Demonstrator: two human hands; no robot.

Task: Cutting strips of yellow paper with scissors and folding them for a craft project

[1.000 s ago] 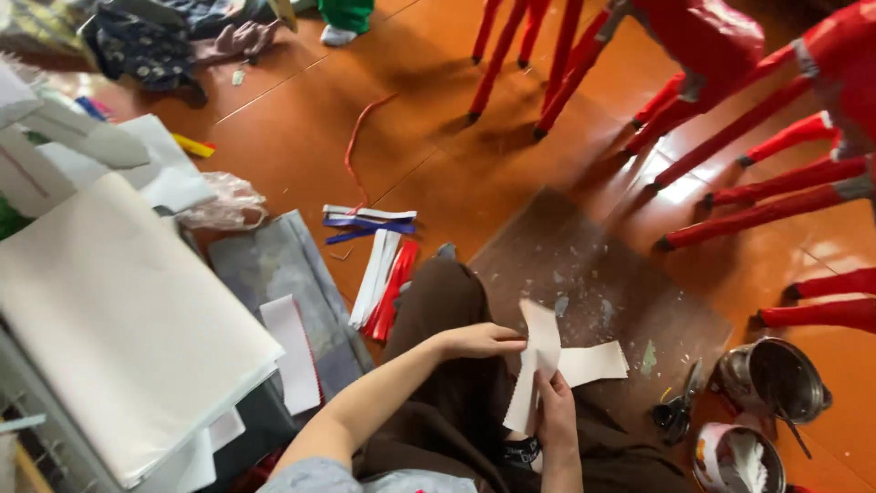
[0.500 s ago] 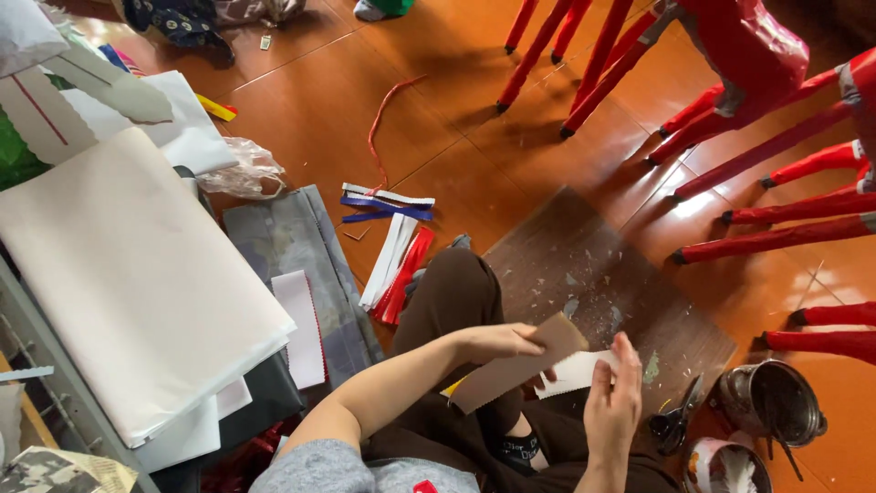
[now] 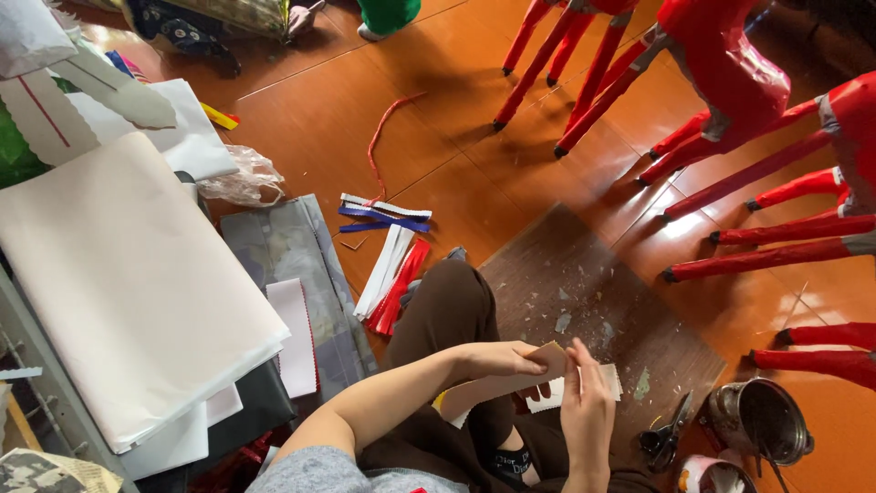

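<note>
Hands on card strip over lap

Left hand (image 3: 497,358) pinches tan card strip (image 3: 500,383) at its upper edge, above the knee. Right hand (image 3: 587,411) fingers curl onto the strip's right end, beside white paper piece (image 3: 570,391). Scissors (image 3: 666,436) lie on the floor mat (image 3: 584,283), right.

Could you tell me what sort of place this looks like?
Probably a home craft workshop on an orange tiled floor: red paper-wrapped frame figures, a large stack of white paper sheets, and black-handled scissors beside a metal pot.
</note>
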